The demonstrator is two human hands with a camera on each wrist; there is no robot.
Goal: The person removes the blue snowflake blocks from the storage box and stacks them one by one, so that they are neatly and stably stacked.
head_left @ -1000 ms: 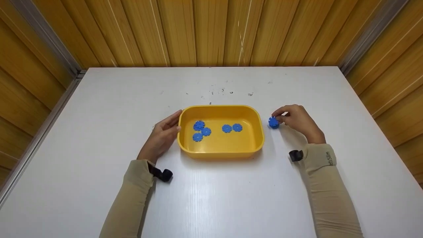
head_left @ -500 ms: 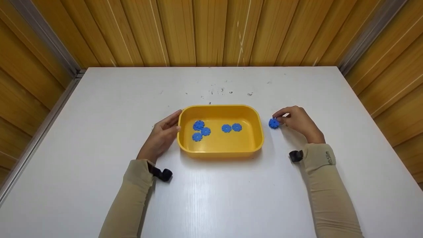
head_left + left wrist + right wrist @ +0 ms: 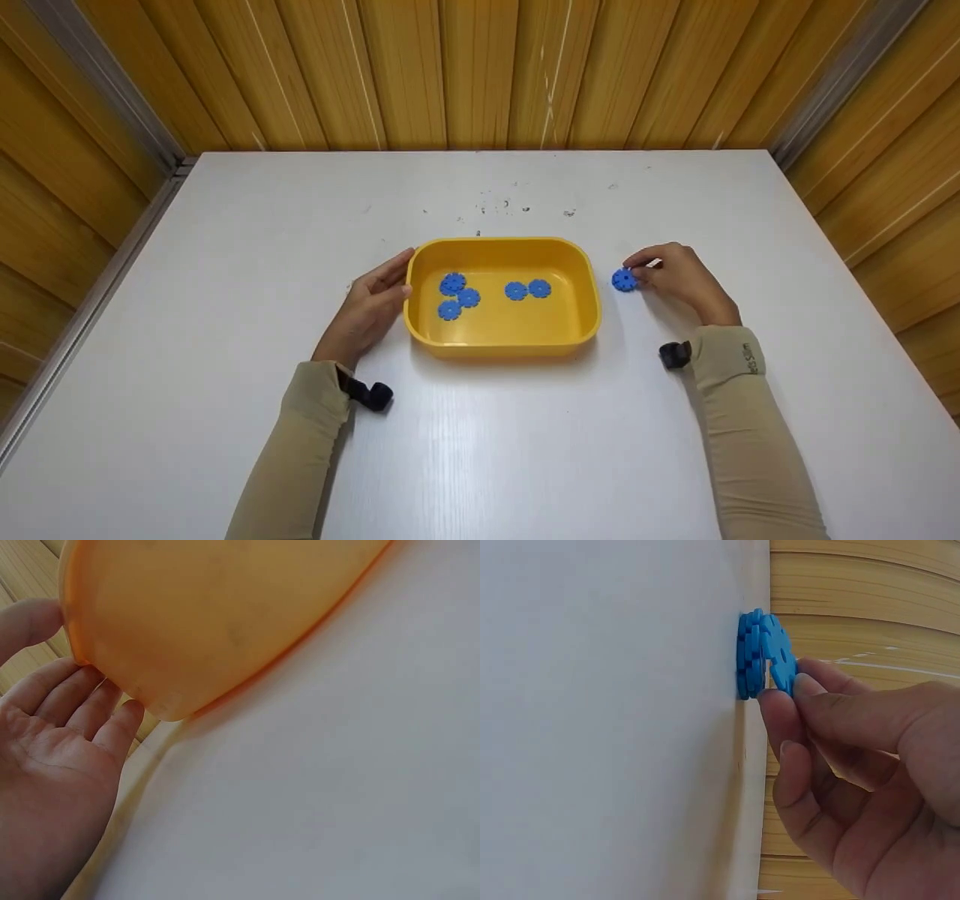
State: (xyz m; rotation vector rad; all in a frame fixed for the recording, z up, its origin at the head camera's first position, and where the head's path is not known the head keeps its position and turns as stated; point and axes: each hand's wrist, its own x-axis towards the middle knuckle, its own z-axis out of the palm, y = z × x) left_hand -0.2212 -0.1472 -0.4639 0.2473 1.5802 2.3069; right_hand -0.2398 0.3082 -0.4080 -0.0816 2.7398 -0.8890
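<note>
My right hand (image 3: 681, 281) sits a touch nearer and slightly farther right than it does a second ago. The blue disc (image 3: 782, 652) I pinch shifts a little to the right with it and changes its tilt: earlier its round face looks narrower in the head view, and the blue stack (image 3: 750, 654) shows below it on the near side; now that face spreads wider, its dark centre hole plain to see, and hides more of the stack. My thumb (image 3: 810, 685), which at first laps over the far right part of the disc, now lies more toward its right edge.
</note>
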